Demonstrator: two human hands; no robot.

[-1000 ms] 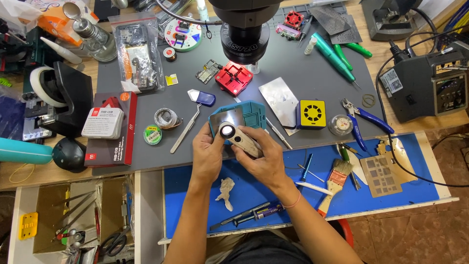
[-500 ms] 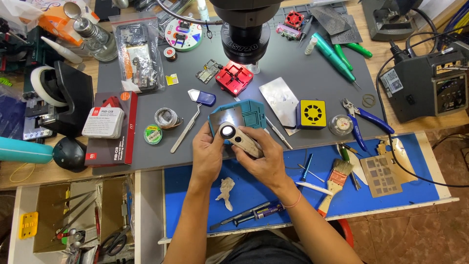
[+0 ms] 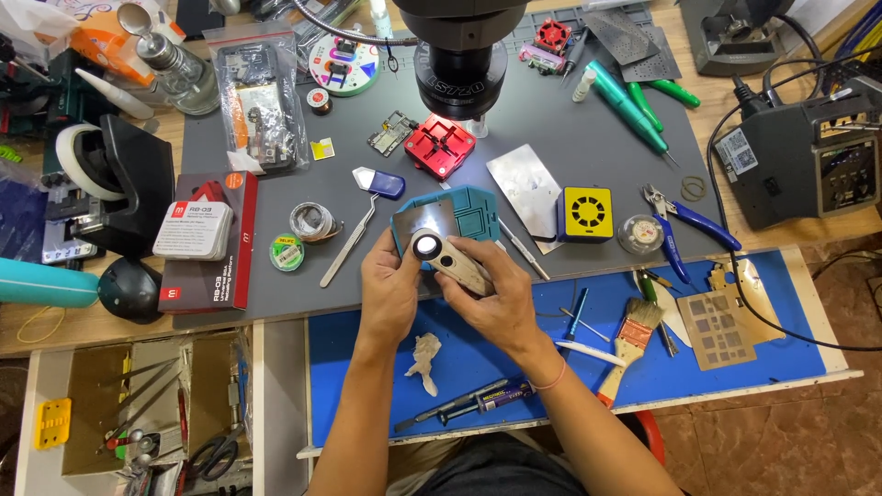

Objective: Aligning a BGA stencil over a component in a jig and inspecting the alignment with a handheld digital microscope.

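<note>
Together: both hands meet over the front edge of the grey mat (image 3: 276,303), just ahead of the blue mat (image 3: 781,358) on the surface.
Left hand (image 3: 388,292): fingers curled and closed on the round, lit head of a small lighted magnifier (image 3: 448,259), thumb at its near side.
Right hand (image 3: 496,296): fingers wrapped and clamped on the pale handle end of the same magnifier, which slants down to the right.
Magnifier: held by both hands, its glowing ring lying over the lower left corner of a teal holder plate (image 3: 473,213); whether it touches the plate cannot be told.
Teal plate: flat on the grey mat, directly below the black microscope head (image 3: 459,55), with a bright patch of light on its left part.
Behind the plate: a red square jig (image 3: 441,147) and a small circuit board (image 3: 392,134) just left of it.
Left of the hands: tweezers (image 3: 347,243) lying aslant, a coil of solder wire (image 3: 310,220), a small green tin (image 3: 287,252).
Right of the hands: a shiny metal sheet (image 3: 525,182), a yellow-and-black square box (image 3: 586,213), blue-handled cutters (image 3: 684,225).
On the blue mat: a brush (image 3: 629,342) near the right forearm, a crumpled white scrap (image 3: 424,360) between the forearms.
</note>
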